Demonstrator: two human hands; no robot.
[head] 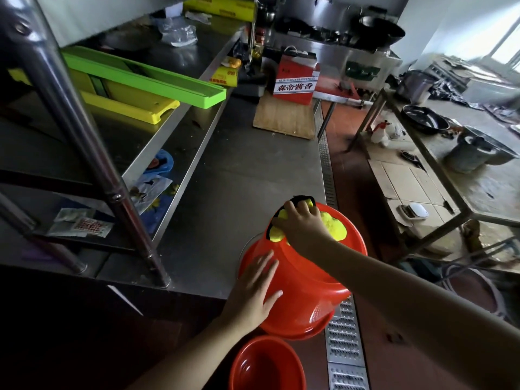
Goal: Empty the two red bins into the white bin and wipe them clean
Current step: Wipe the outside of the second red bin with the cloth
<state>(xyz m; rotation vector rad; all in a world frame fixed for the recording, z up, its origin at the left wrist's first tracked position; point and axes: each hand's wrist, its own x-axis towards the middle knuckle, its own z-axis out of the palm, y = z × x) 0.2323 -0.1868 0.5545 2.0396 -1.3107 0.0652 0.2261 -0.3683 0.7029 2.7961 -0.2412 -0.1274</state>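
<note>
At the counter's (239, 175) near edge, your right hand (302, 223) grips a yellow cloth (334, 228) on the upturned red bin's (304, 288) base; your left hand (257, 291) lies flat against its side. It looks emptied, wiping underway. The second red bin (267, 364) sits upright below; no white bin shows.

table (239, 164) | upturned red bin (304, 277) under both hands | cardboard (284, 116), red box (295, 80) far beyond hands

Upturned red bin (306, 280) on steel counter edge, yellow cloth (334, 225) on its base, second red bin (267, 364) upright below
</note>
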